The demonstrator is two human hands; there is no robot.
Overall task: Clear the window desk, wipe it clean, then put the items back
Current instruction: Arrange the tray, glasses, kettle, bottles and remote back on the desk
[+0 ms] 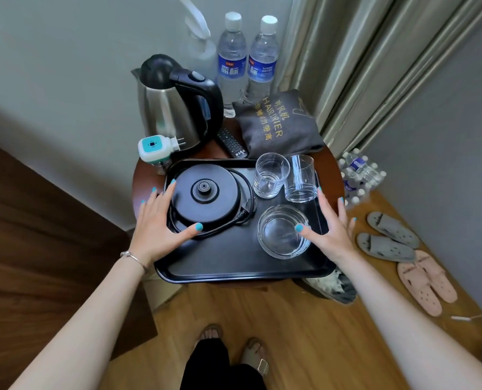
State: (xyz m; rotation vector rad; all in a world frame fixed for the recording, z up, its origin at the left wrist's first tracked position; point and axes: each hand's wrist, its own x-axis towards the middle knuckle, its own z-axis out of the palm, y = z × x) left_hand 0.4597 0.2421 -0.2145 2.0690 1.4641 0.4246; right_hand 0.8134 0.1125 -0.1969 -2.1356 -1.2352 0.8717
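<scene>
Nearest, both bare forearms reach in. The left hand point(161, 220) is spread wide, palm over the tray's left edge, thumb resting on the round black kettle base point(204, 199); the right hand point(331, 220) is equally open at the right edge, thumb over the clear glass ashtray point(283, 233). Neither grips anything yet, likely framing the flat black plastic tray point(234, 267) to lift everything together. The two clear tumblers point(270, 175) stand behind. Farther back on the round dark wooden desk point(328, 164): steel kettle point(169, 108), grey hairdryer bag point(276, 125), two water bottles point(231, 60).
</scene>
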